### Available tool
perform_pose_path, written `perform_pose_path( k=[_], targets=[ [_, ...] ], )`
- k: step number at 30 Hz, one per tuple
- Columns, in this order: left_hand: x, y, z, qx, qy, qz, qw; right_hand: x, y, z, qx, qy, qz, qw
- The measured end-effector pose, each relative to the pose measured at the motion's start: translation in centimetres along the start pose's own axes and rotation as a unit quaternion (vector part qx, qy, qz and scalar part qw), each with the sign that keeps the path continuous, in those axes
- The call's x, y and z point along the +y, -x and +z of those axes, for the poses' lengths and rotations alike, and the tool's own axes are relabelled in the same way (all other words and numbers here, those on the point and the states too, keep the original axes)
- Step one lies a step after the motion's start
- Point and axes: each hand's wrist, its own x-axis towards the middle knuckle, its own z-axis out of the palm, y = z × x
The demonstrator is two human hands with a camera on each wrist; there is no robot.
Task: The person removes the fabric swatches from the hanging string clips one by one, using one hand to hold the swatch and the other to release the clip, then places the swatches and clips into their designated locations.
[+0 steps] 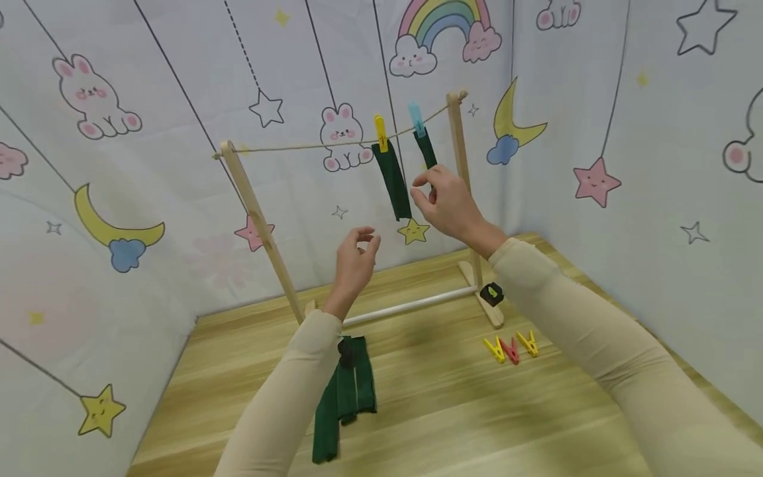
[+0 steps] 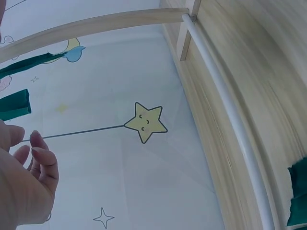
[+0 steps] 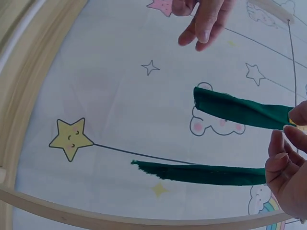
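Observation:
Two dark green cloth strips hang from a thin rope point(image 1: 298, 147) on a wooden rack. A yellow clothespin point(image 1: 381, 132) clips the left strip point(image 1: 393, 182), and a light blue clothespin point(image 1: 416, 119) clips the right strip point(image 1: 425, 147). My right hand point(image 1: 447, 202) is raised in front of the right strip, overlapping its lower part, with loosely bent fingers and nothing held. Lower and to the left, my left hand point(image 1: 356, 262) hovers empty, thumb and fingers apart. The right wrist view shows the right hand point(image 3: 288, 167) beside the upper ends of both strips.
More green strips point(image 1: 365, 381) lie on the wooden table point(image 1: 429, 411), beside the left forearm. Three clothespins, two yellow and one red point(image 1: 510, 351), lie at the right. The rack has wooden posts point(image 1: 262, 232) and a white lower bar point(image 1: 411, 306). Patterned cloth point(image 1: 197, 199) encloses the table.

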Motion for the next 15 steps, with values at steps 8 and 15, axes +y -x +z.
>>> perform_pose_path(
  k=[8, 15],
  targets=[
    [1.7, -1.6, 0.4, 0.0, 0.05, -0.024, 0.9985, -0.7, -2.8, -0.6, 0.023, -0.001, -0.014, 0.9996],
    [3.4, -2.8, 0.5, -0.01, 0.071, -0.028, 0.997, -1.2, -5.2, -0.4, 0.021, -0.006, -0.032, 0.9992]
  ],
)
